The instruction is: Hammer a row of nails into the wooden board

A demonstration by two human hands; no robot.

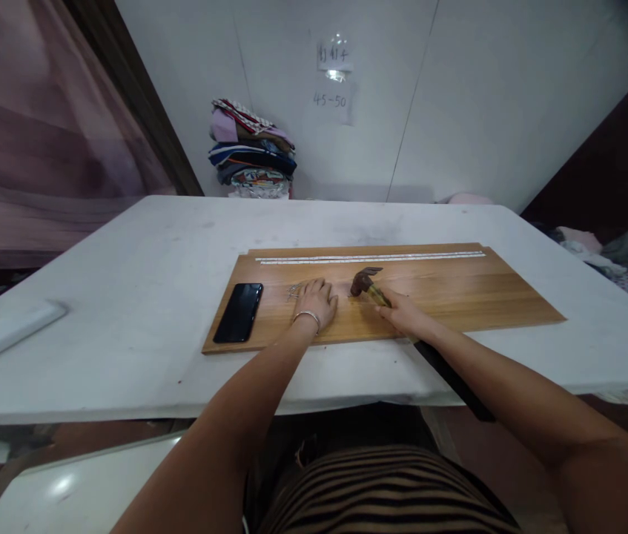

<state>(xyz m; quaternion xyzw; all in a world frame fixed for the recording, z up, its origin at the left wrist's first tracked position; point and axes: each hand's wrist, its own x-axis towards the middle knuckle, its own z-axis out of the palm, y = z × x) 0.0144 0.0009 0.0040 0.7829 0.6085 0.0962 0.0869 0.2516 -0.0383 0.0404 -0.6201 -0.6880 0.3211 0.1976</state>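
Observation:
My right hand (401, 311) grips a claw hammer (362, 282) by the upper part of its handle. The hammer's rusty head is low over the wooden board (452, 289), with the claw pointing away to the right; I cannot tell whether the head touches the wood. The rest of the dark handle runs back under my right forearm. My left hand (316, 300), with a bracelet at the wrist, lies palm down on the board, fingers stretched forward. Just left of its fingers are several thin nails (293, 291), partly hidden by the hand.
A black phone (239, 313) lies on the board's left end. Two white measuring strips (369, 258) run along its far edge. The board rests on a white table (141, 297). A white elongated object (10, 334) is at far left, folded clothes (252, 152) stand by the wall.

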